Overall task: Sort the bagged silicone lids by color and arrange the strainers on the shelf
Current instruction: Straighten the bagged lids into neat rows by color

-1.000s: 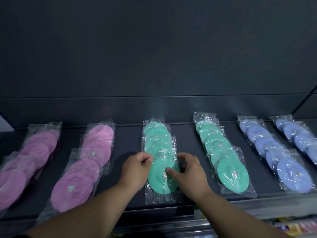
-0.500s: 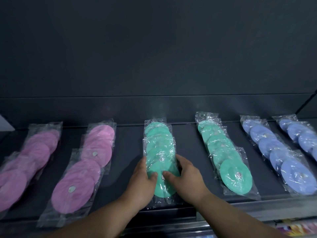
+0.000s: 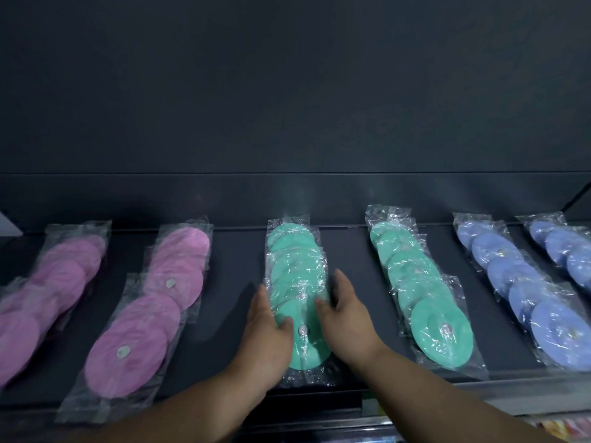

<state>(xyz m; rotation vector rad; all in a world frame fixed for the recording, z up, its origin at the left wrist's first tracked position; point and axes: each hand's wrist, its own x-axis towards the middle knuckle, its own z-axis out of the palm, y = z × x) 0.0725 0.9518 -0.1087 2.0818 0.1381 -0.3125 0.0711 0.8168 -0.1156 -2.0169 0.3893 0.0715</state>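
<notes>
Left hand [image 3: 267,330] and right hand [image 3: 347,318] flank the middle green row [image 3: 295,266] of bagged lids. Fingers are straight and apart, with the palms against the row's two sides and the thumbs lying on the front lid. Nothing is clamped. Judgement: this is a squeeze to square the overlapped bags into one line running toward 12 o'clock.

The second green row [image 3: 415,289] lies at 3 o'clock of the hands, apart from the first. Two blue rows [image 3: 524,289] lie beyond it, and two pink rows [image 3: 153,308] at 9 o'clock. Colours are grouped, so the sorting looks nearly done.

Surface: a dark matte shelf [image 3: 233,260] with a low back lip. A plain dark wall panel [image 3: 287,91] rises at 12 o'clock. I can pick out no strainers.
</notes>
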